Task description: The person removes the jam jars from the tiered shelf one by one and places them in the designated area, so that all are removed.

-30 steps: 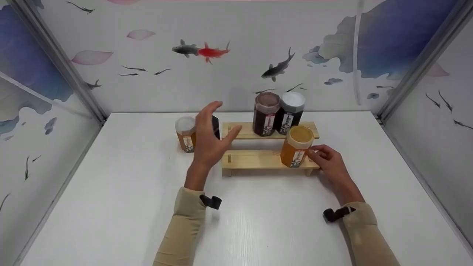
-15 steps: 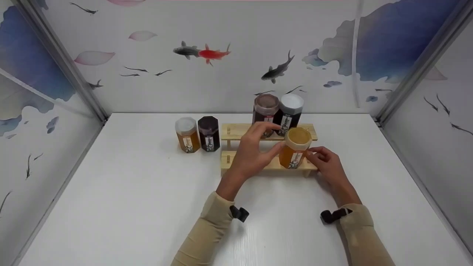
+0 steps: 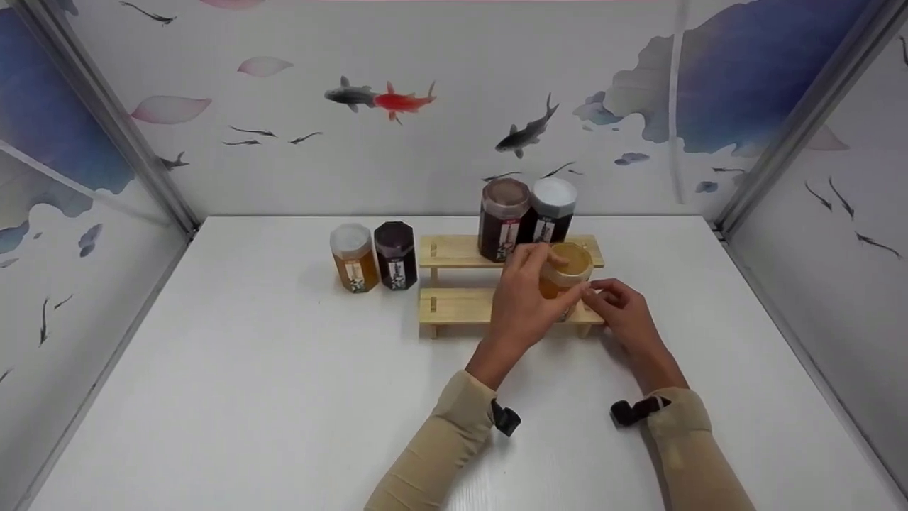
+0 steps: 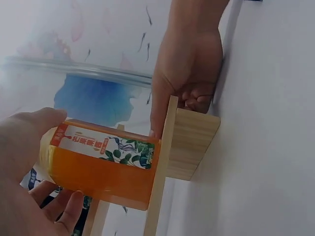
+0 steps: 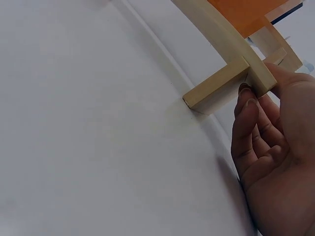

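Observation:
A jar of orange jam [image 3: 576, 261] stands upright at the right end of the lower shelf of a two-tier wooden rack [image 3: 454, 306]. My left hand [image 3: 525, 301] holds it around its upper part, thumb in front and fingers behind. In the left wrist view the jar's label [image 4: 106, 145] faces out and its base meets the shelf board. My right hand [image 3: 624, 309] pinches the rack's right end. In the right wrist view its thumb lies over the shelf board [image 5: 226, 37] and its fingertips [image 5: 246, 91] curl beneath.
Two dark jars, one brown-lidded [image 3: 504, 220] and one white-lidded [image 3: 553, 202], stand on the upper shelf. Left of the rack, an amber jar [image 3: 354, 259] and a dark jar [image 3: 396, 257] sit on the white table [image 3: 248, 369]. Printed walls [image 3: 454, 163] enclose the back and sides.
My left hand has moved right from beside the two jars on the table and taken hold of the orange jar. My right hand stays at the rack's right end.

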The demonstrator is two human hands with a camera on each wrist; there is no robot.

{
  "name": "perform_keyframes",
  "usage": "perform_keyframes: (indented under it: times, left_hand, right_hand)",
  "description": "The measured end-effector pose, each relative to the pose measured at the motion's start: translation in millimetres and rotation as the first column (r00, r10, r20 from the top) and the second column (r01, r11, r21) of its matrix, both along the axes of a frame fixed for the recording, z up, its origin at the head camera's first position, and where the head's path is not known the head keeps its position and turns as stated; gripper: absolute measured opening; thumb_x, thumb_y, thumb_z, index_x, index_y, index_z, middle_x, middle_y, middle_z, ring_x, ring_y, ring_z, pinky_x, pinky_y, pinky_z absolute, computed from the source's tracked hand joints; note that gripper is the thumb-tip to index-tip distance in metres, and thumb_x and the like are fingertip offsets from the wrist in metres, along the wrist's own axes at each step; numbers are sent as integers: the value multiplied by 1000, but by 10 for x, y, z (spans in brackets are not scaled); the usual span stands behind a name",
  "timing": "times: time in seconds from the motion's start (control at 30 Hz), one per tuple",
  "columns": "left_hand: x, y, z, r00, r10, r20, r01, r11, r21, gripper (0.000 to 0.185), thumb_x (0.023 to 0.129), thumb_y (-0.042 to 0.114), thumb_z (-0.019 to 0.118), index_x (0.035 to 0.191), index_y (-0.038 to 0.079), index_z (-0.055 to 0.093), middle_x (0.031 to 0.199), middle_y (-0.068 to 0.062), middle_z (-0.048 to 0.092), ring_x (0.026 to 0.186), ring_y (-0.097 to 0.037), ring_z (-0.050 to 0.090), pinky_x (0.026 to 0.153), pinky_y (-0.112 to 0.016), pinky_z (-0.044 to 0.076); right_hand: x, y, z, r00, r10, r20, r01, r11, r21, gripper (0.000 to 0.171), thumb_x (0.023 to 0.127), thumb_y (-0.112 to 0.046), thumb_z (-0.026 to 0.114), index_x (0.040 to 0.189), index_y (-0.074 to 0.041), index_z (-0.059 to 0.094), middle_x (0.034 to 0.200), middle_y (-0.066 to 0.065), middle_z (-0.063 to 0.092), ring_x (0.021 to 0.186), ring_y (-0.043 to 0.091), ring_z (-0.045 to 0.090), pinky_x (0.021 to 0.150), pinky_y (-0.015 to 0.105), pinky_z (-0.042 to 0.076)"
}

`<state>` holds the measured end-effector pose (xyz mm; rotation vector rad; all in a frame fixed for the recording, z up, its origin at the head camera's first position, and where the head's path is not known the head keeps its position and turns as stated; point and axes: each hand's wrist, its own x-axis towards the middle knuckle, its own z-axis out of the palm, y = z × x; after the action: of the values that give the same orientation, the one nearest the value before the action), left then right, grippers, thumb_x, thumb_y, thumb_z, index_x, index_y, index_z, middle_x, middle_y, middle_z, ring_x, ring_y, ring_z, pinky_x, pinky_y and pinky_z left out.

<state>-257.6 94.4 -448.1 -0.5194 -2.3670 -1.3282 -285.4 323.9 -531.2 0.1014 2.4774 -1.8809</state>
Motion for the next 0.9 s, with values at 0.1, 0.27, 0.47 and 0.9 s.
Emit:
perform_keyframes:
  times: [0.1, 0.27, 0.47, 0.9]
  left_hand:
    - [16, 21, -30, 1000, 8, -18, -8, 1000, 6, 41, 93, 43, 87, 123, 22, 68, 137, 1, 61, 134, -14, 58, 112, -30, 54]
    - [29, 77, -110, 996, 39, -76, -39, 999, 0, 46, 92, 44, 88, 125, 21, 67, 142, 1, 64, 133, -17, 64, 110, -33, 57]
    - [26, 34, -133, 986, 51, -157, -55, 998, -21, 46, 91, 42, 88, 124, 18, 67, 142, -1, 68, 127, -18, 69, 106, -33, 59]
    - [22, -378, 363, 989, 0, -149, 35, 972, 233, 45, 89, 31, 91, 126, 19, 69, 129, -2, 71, 113, -13, 70, 89, -25, 63]
  right_hand:
    - [5, 13, -1, 1000, 4, 14, -4, 1000, 3, 55, 100, -55, 74, 135, -13, 64, 89, -7, 61, 78, 8, 56, 68, 21, 51]
    - [1, 41, -22, 1000, 8, 26, -8, 1000, 8, 53, 102, -52, 72, 138, -14, 63, 90, -7, 61, 80, 9, 56, 69, 21, 51]
    - [-9, 14, -42, 1000, -1, -21, 1, 1000, 5, 50, 101, -50, 75, 135, -14, 66, 87, -7, 60, 76, 9, 53, 67, 22, 49]
    - [-11, -1, -9, 1000, -13, 4, 13, 1000, -2, 54, 99, -52, 77, 134, -13, 66, 90, -9, 62, 82, 7, 56, 71, 20, 50]
